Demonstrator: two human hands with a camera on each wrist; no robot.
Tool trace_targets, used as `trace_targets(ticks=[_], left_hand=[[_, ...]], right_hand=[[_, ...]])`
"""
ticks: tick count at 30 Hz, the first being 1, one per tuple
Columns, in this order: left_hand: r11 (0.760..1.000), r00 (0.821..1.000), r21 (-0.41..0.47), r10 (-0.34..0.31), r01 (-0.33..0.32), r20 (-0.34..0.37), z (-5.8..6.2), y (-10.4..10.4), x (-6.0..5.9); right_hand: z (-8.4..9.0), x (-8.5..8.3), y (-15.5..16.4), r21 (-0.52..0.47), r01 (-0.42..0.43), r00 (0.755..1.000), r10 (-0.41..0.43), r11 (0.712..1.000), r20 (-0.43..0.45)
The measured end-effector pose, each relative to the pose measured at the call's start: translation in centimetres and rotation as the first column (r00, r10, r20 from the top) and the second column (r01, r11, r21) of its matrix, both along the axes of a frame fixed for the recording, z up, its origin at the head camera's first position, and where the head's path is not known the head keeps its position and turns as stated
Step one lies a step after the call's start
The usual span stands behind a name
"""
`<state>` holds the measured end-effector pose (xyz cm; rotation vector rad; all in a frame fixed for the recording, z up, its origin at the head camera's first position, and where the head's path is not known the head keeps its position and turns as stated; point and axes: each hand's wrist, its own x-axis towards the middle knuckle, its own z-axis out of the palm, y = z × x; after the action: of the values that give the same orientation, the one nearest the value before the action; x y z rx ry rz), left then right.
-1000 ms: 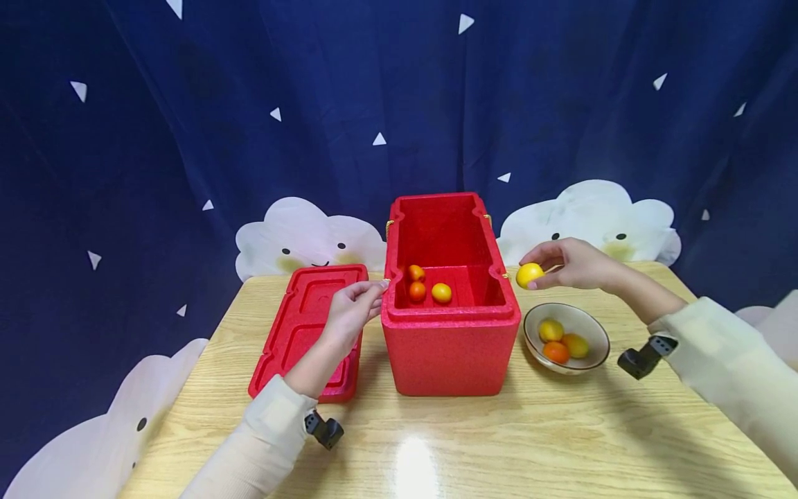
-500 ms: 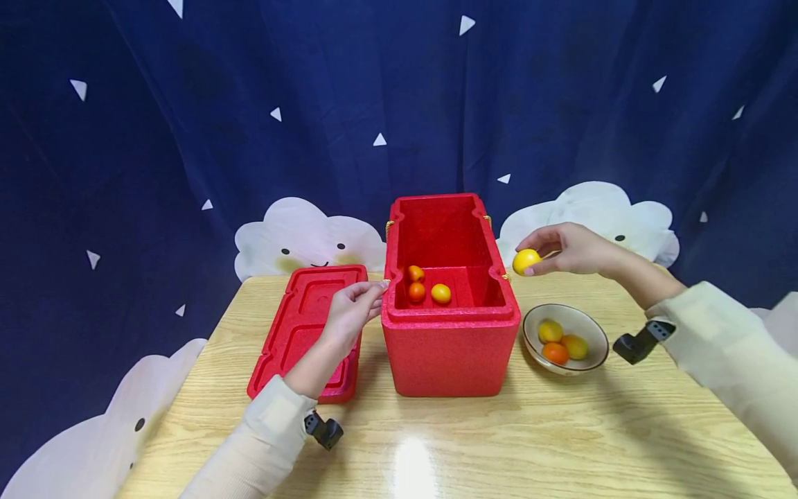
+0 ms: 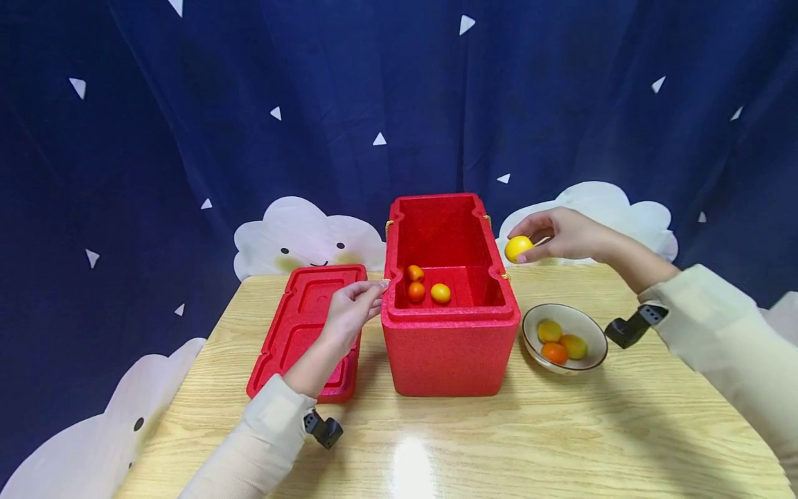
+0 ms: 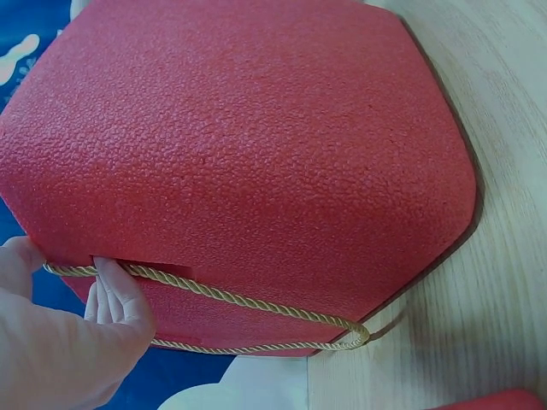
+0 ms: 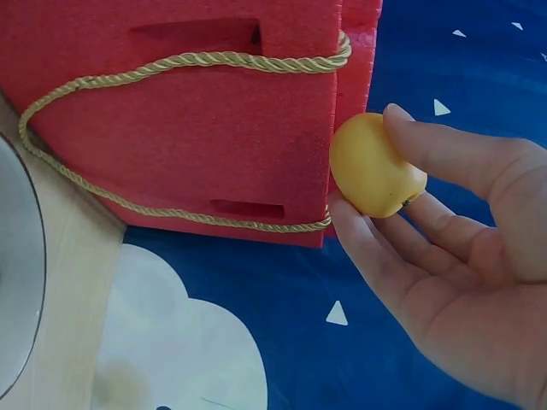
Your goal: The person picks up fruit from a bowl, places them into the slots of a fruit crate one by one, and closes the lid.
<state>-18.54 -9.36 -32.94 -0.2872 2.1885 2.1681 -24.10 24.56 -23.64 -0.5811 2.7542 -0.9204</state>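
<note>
A red foam box (image 3: pixel 450 350) stands on the table with its top open. Inside it lie a yellow fruit (image 3: pixel 440 293) and two orange fruits (image 3: pixel 415 292). My left hand (image 3: pixel 349 315) grips the left rim of the box, fingers at the gold cord (image 4: pixel 231 296) on that side wall. Between thumb and fingers of my right hand (image 3: pixel 570 234) is a round yellow fruit (image 5: pixel 373 164) with a small dark end, held up just right of the box. Below that hand sits a cream bowl (image 3: pixel 586 326) with two yellowish fruits (image 3: pixel 573 346) and an orange one (image 3: pixel 554 353).
A red lid (image 3: pixel 305 326) lies on the wooden table (image 3: pixel 474 443) left of the box, partly behind my left forearm. Another gold cord (image 5: pixel 171 64) hangs along the box's right wall. A dark blue curtain (image 3: pixel 324 69) with clouds hangs behind the table.
My right hand has risen and moved left toward the box, carrying the yellow fruit away from above the bowl. The left hand has stayed at the box rim.
</note>
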Motion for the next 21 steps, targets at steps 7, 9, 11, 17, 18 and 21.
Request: trace_targets(ticks=[7,9,11,17,18,21], left_hand=[[1.0,1.0,0.006,0.006,-0.006,0.004,-0.2,0.0,0.0],[1.0,1.0,0.006,0.008,-0.008,0.007,-0.1,0.1,0.0],[1.0,1.0,0.006,0.008,-0.008,0.007,-0.2,0.1,0.0],[1.0,1.0,-0.018,0.005,-0.005,0.02,-0.1,0.1,0.0],[1.0,1.0,-0.025,0.003,-0.002,0.023,-0.1,0.1,0.0],[0.999,1.0,-0.044,-0.006,0.008,0.03,0.1,0.0,0.0]], right_hand=[[0.4,-0.3,-0.6,-0.013,0.007,1.0,-0.007,1.0,-0.015],[0.6,-0.3,-0.9,-0.02,0.012,1.0,-0.012,1.0,-0.012],[0.7,-0.4,-1.1,-0.026,0.016,1.0,-0.017,1.0,-0.01],[1.0,-0.6,-1.9,-0.05,0.01,1.0,-0.01,0.999,-0.012],[1.1,-0.7,-2.0,-0.054,0.008,1.0,-0.009,0.998,-0.014],[1.2,-0.9,-2.4,-0.06,0.015,1.0,-0.016,0.998,-0.019]])
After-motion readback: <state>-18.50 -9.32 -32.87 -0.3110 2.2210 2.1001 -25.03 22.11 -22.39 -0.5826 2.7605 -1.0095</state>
